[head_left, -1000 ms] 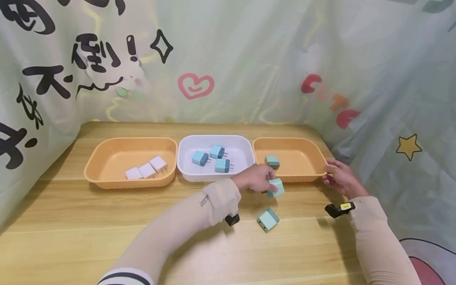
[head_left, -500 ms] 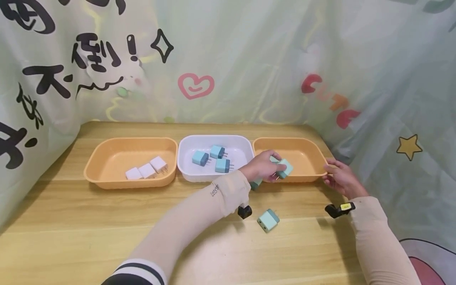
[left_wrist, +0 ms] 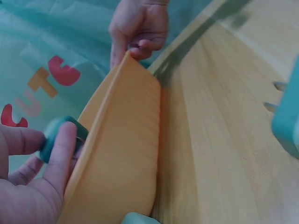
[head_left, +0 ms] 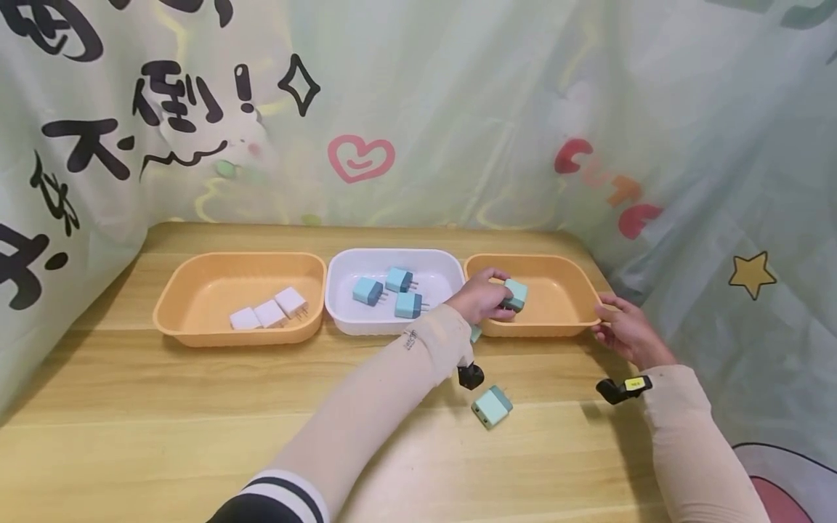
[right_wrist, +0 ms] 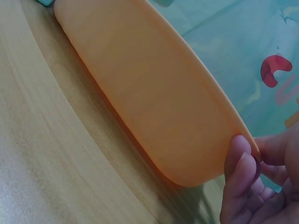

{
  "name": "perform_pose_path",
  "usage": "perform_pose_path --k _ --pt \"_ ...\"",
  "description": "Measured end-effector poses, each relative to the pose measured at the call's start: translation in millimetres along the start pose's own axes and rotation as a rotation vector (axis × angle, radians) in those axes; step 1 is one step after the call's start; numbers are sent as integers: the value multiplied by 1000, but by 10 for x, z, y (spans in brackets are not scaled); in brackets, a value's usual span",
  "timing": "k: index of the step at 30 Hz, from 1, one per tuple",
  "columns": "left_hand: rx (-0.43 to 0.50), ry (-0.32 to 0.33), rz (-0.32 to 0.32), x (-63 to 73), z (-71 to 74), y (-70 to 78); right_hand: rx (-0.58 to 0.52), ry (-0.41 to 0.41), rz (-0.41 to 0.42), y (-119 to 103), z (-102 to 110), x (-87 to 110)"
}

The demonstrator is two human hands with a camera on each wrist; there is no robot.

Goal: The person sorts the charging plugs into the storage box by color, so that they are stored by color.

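My left hand (head_left: 480,296) reaches over the near left corner of the right orange tray (head_left: 556,322). It pinches a green plug-in charger (head_left: 515,295) inside the rim; the left wrist view also shows this charger (left_wrist: 58,135) between thumb and fingers. My right hand (head_left: 629,330) grips the tray's right rim, thumb and fingers on either side of it in the right wrist view. A second green charger (head_left: 476,333) shows partly behind my left wrist, in front of the tray. Another green charger (head_left: 492,407) lies on the table nearer me.
A white tray (head_left: 395,327) in the middle holds 3 blue chargers (head_left: 408,305). The left orange tray (head_left: 238,338) holds 3 white chargers (head_left: 269,313). All trays stand side by side on a wooden table (head_left: 196,428), before a printed curtain (head_left: 458,109).
My left hand has carried the charger from in front of the right orange tray up and over its rim. The charger seen in that tray earlier is now hidden. My right hand stays put.
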State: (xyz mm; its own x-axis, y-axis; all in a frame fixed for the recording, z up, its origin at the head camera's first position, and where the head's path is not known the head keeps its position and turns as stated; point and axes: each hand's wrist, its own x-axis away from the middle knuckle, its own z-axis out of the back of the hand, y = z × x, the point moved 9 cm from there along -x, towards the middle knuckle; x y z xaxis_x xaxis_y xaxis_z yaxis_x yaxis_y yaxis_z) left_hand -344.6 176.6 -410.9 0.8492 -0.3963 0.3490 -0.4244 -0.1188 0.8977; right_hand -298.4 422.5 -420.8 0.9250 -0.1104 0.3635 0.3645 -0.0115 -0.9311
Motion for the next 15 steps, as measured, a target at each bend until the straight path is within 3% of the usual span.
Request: perform_pose_path --k 6,12,15 --pt "27 7 16 -40 -70 0 0 -7 12 -14 -1 5" --pt "-65 82 35 -10 -122 0 2 -2 6 2 10 3" --pt "-169 110 27 9 -128 17 16 1 7 4 8 -4"
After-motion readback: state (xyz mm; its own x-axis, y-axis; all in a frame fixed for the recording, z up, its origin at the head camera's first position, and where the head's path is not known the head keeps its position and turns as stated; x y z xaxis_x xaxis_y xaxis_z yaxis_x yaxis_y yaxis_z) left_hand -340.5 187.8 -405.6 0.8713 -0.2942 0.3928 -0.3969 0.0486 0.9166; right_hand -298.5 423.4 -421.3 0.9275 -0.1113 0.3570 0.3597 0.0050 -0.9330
